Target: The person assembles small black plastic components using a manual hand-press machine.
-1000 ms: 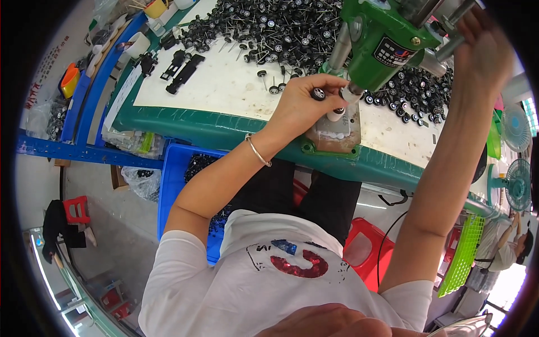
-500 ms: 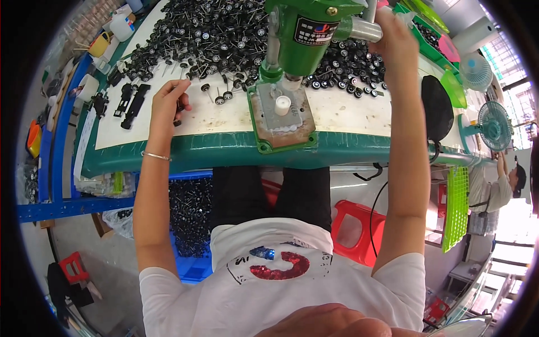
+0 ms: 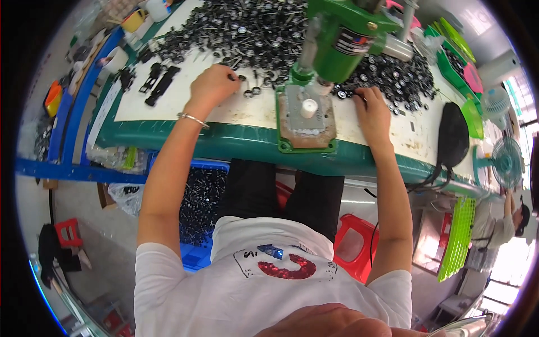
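Small black toy wheels (image 3: 247, 35), many on thin metal axles, cover the back of the white worktop. A green bench press (image 3: 343, 48) stands at the middle front, a white round piece (image 3: 309, 108) on its base plate. Left of the press my left hand (image 3: 212, 87) is closed, a small black wheel (image 3: 231, 77) partly showing at its fingertips. Beside it lie a few wheels with axles (image 3: 250, 92). Right of the press, my right hand (image 3: 371, 112) pinches at the near edge of the loose wheels (image 3: 400, 84); its fingers hide what they hold.
Black chassis-like parts (image 3: 161, 85) lie at the worktop's left. A black oval pad (image 3: 452, 135) and a green fan (image 3: 506, 162) stand at the right. A blue crate (image 3: 196, 255) of small dark parts and a red stool (image 3: 355, 244) are below the table.
My right hand has left the press's lever and come down to the loose wheels. My left hand has moved right, toward the wheels beside the press. The view has shifted slightly.
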Motion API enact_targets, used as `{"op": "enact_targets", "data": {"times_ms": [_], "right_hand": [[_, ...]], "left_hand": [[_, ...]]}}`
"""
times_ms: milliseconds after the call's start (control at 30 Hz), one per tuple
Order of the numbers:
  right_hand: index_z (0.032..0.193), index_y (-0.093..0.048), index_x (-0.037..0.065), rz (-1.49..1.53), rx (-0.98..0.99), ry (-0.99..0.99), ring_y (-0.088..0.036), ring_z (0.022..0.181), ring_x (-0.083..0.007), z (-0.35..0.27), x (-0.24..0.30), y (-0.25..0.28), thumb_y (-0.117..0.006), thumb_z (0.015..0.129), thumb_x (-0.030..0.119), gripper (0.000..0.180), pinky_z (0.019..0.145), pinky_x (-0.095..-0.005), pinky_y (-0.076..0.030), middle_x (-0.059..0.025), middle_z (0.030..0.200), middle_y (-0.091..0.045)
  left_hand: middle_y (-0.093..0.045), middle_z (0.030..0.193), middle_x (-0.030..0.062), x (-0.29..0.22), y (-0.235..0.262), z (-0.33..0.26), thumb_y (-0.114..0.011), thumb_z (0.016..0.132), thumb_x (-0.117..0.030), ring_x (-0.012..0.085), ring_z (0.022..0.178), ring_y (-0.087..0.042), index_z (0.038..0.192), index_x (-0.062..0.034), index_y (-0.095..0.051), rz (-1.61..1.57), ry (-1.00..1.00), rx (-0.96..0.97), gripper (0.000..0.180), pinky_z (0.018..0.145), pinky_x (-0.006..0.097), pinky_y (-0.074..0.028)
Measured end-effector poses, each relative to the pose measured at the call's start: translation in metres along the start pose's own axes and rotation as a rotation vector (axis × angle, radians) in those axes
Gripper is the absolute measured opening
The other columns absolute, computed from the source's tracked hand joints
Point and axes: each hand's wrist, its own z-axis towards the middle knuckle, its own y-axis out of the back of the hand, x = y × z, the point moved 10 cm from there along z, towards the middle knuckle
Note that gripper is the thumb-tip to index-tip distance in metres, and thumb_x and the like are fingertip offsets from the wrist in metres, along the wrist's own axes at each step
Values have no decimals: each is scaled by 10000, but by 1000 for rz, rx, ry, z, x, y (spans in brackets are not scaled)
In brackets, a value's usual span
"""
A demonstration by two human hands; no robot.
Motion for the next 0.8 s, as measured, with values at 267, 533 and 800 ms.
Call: {"op": "enact_targets", "data": {"times_ms": [267,533,800], "right_hand": [[1040,-621,16,629,15,-142,-614,781,-107,-3,38,9,-610,882,61,164,711,-251,-493,-56,912,-659],[1012,-661,8,916,279,-250,-548,794,-99,-13,83,-39,-630,890,151,191,722,-245,-438,-20,903,-569],[1018,-662,15,833,310,-245,-537,774,-88,-13,87,-33,-561,932,174,207,691,-240,-425,-9,880,-539]], "left_hand": [[-675,716,70,3,-4,-21,-651,752,-206,121,650,-650,904,-72,-712,-516,52,120,211,554,242,-463],[-696,816,46,-23,7,-48,-666,796,-137,49,650,-609,997,-32,-675,-1246,37,124,227,434,163,-234],[-657,721,0,-75,-6,-70,-765,755,-162,42,571,-567,968,-58,-670,-1248,-152,189,255,447,169,-289]]}}
